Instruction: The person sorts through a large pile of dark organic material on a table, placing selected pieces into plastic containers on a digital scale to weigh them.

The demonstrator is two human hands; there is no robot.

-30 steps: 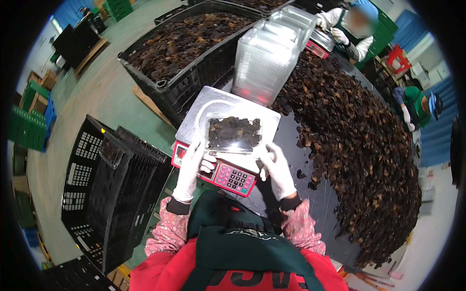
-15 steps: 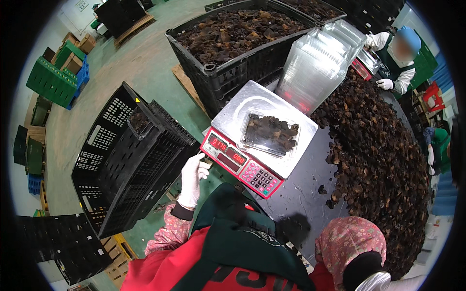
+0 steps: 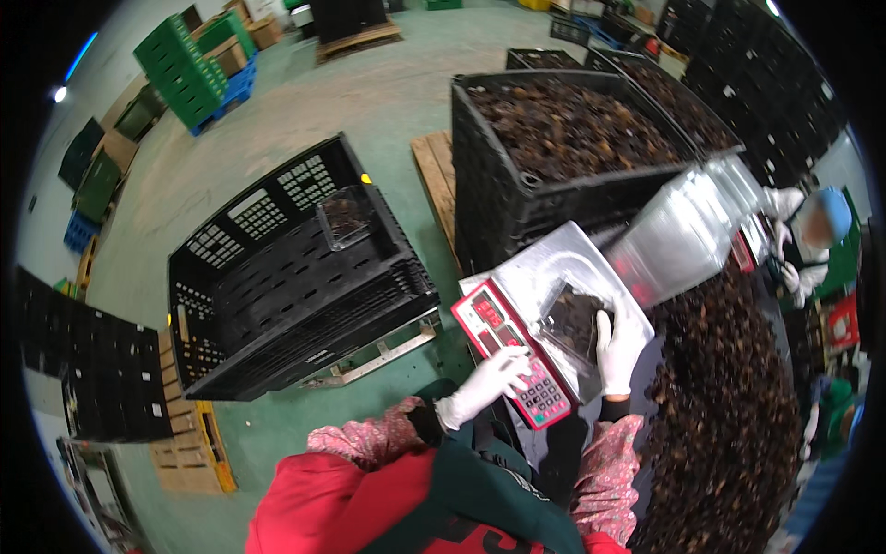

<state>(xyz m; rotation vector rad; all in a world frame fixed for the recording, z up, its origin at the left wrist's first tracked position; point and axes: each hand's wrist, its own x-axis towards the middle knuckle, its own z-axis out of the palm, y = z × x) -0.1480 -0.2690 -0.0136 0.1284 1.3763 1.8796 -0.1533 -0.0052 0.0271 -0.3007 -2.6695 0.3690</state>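
A broad workroom with a green floor (image 3: 397,102), stacked crates along its edges, surrounds a dark grey bench (image 3: 650,369); on the bench sits a red-framed scale (image 3: 540,406) with a metal plate, and on that plate lies a clear container (image 3: 572,323) of dark, leafy-looking pieces; the gloved right hand (image 3: 620,349) is at the container's right side, its fingers against or just over the edge, though whether they clamp it I cannot tell; the gloved left hand (image 3: 491,383) reaches over the scale's front panel, its fingers loosely bent and a little apart, with nothing visible in them; whether they touch the keys is unclear.

Just beyond the plate leans a tall stack of empty clear containers (image 3: 674,240); to the right a wide heap of dark pieces (image 3: 724,415) covers the bench; behind the scale stands a big black bin (image 3: 494,212) filled with similar pieces, a wooden pallet (image 3: 434,175) showing beside it; to the left is an open black crate (image 3: 295,277), a small filled container (image 3: 344,220) in its far right corner; a blue-capped co-worker (image 3: 817,231) is at the upper right.
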